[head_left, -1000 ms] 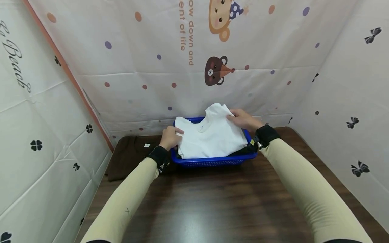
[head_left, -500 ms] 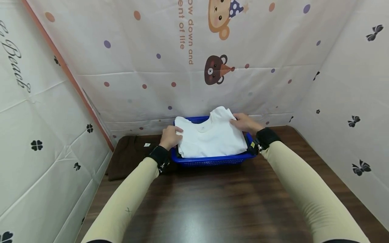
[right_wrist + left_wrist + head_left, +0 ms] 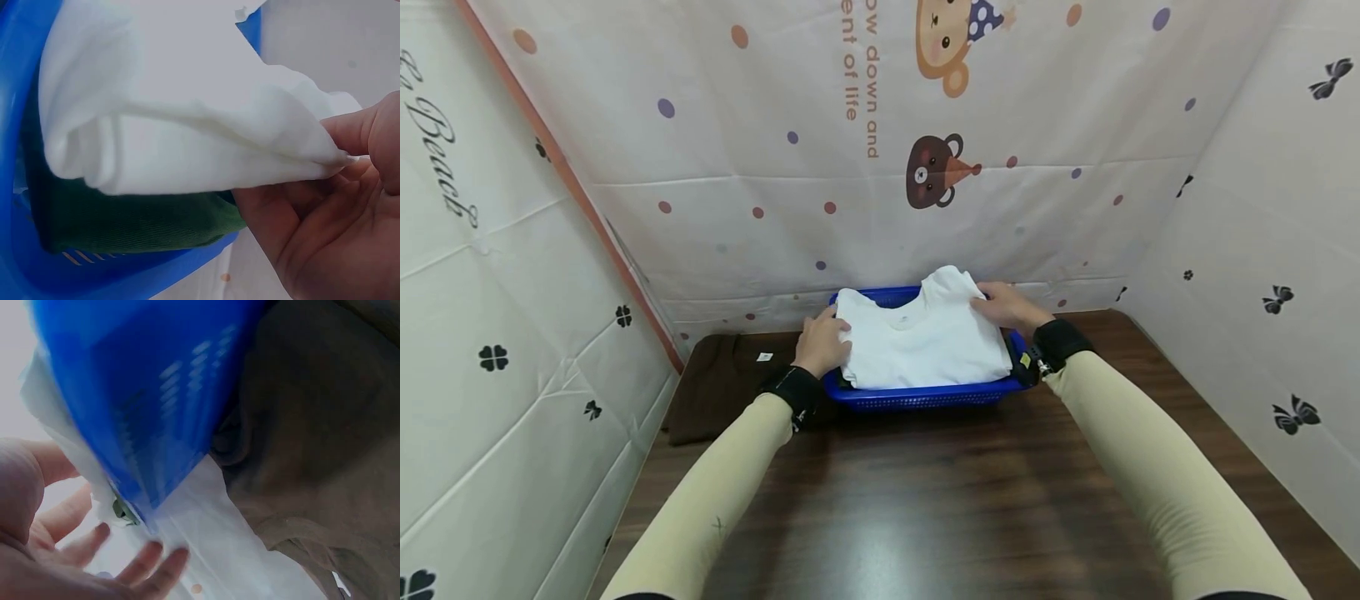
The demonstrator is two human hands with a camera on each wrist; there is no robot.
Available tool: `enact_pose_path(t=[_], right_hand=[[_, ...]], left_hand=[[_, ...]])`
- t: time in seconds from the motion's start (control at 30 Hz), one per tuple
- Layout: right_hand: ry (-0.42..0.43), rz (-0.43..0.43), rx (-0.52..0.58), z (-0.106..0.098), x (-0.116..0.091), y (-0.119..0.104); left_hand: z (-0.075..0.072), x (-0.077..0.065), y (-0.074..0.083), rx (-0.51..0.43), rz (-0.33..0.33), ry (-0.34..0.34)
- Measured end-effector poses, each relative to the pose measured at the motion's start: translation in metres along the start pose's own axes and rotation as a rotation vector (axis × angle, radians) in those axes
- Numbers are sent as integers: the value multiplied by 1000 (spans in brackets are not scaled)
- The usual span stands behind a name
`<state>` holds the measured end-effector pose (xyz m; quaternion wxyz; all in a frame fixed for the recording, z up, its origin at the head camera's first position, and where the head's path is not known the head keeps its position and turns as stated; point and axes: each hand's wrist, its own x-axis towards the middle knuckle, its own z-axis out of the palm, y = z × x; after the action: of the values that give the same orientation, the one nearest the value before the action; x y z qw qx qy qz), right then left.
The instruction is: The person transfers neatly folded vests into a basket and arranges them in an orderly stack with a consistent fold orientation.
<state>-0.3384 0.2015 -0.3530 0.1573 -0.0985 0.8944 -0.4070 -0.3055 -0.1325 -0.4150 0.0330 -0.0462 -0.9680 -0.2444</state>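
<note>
A folded white T-shirt [image 3: 928, 337] lies in the blue plastic basket [image 3: 917, 400], its neckline facing the back wall. My right hand [image 3: 1006, 307] pinches its far right corner between thumb and fingers and keeps that corner raised. Beneath it, a dark green ribbed garment [image 3: 137, 219] shows in the right wrist view. At the left end of the basket, my left hand [image 3: 822, 340] has its fingers spread by the shirt's edge. In the left wrist view those fingers [image 3: 165, 572] are extended beside the basket's corner and grip nothing; whether the thumb touches the shirt is unclear.
A folded dark brown garment [image 3: 718, 392] with a small white label lies on the table left of the basket. The dark wooden table [image 3: 917, 492] stretches in front. Printed cloth walls [image 3: 760, 250] stand close behind and at both sides.
The shirt's raised right corner has come down slightly with my right hand. My left hand has loosened from the shirt's left edge and its fingers have spread.
</note>
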Motion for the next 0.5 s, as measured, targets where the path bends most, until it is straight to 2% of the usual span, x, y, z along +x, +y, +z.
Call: enact_pose_path(t=[0.23, 0.37, 0.5], right_hand=[[26, -16, -36, 0, 0, 4], [46, -15, -103, 1, 1, 7], [68, -28, -175, 2, 2, 9]], left_hand=[[4, -3, -4, 24, 41, -58], [6, -3, -6, 25, 41, -92], [7, -4, -7, 26, 42, -93]])
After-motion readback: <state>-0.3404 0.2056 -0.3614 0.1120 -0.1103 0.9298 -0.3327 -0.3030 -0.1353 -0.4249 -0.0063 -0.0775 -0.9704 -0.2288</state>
